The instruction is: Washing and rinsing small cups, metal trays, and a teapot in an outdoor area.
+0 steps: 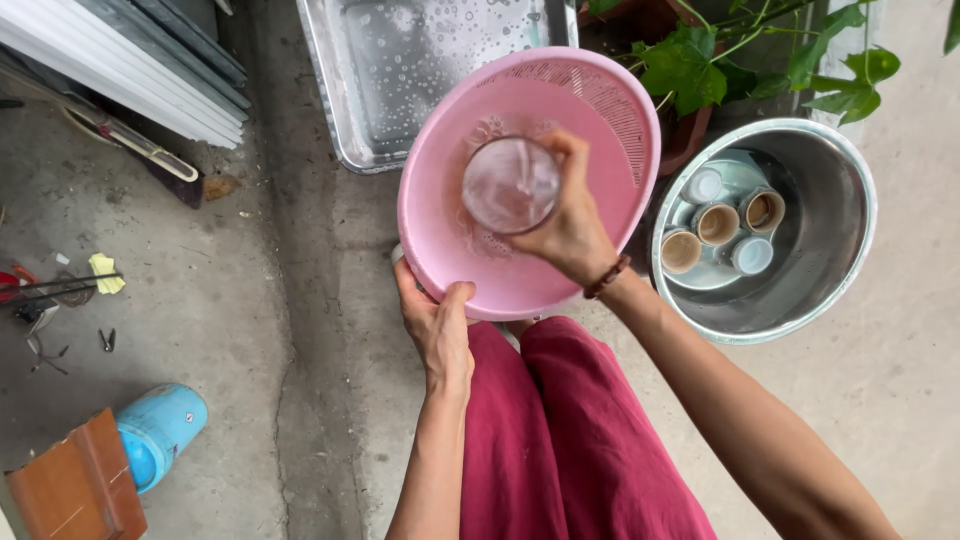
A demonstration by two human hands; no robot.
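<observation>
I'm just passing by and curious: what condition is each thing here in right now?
Pink colander: tilted, held at its near rim.
Left hand: gripping the colander's rim.
Right hand: holding a glass.
Clear glass: held over the colander, mouth toward the camera.
Steel basin: upright, holding small cups and a plate.
Small cups: upright and open.
Metal tray: wet, dotted with droplets.

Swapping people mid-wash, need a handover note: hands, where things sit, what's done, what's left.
Left hand grips the near rim of the pink colander.
Right hand holds a clear glass over the colander's inside.
Steel basin on the right holds a plate with three brown cups and two pale ones.
Wet metal tray lies beyond the colander.
Done: cups sit in the basin. Left: the glass is not yet set down.
</observation>
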